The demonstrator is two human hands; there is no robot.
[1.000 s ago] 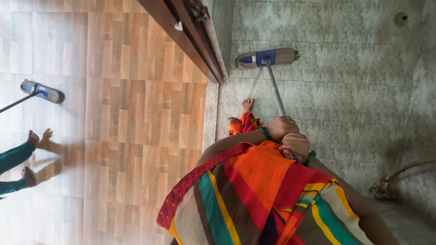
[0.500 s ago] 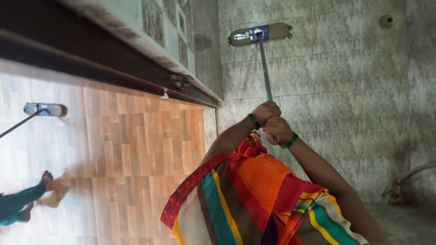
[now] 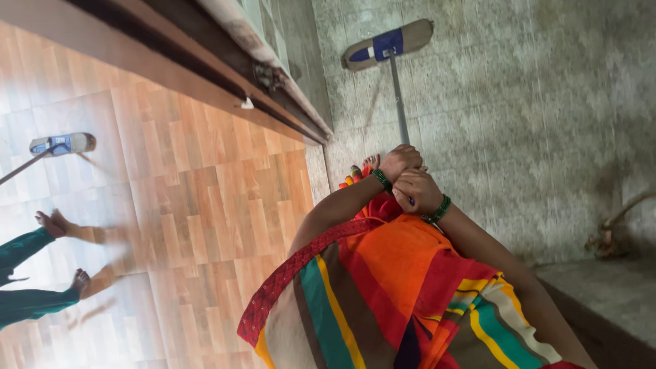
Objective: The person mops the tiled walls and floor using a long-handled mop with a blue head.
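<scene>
— Bright daylight over the wood-pattern floor (image 3: 205, 178) here, and look at that glare: the tiles by the left edge wash out almost white.

— Right, it swallows the other person's feet (image 3: 65, 225), which come out soft and smeared, with a faint reflection under them.

— The grey stone floor (image 3: 519, 116) is dimmer, flat, even light. The mop head (image 3: 388, 44) throws only a soft shadow beside its pole.

— The door track (image 3: 225, 72) sits in deep shadow, nearly black.

— Whole view is tilted. The striped cloth (image 3: 383, 294) up close is sharp enough, while the far second mop (image 3: 63, 144) is hazy.

— The lower right corner goes murky.
</scene>
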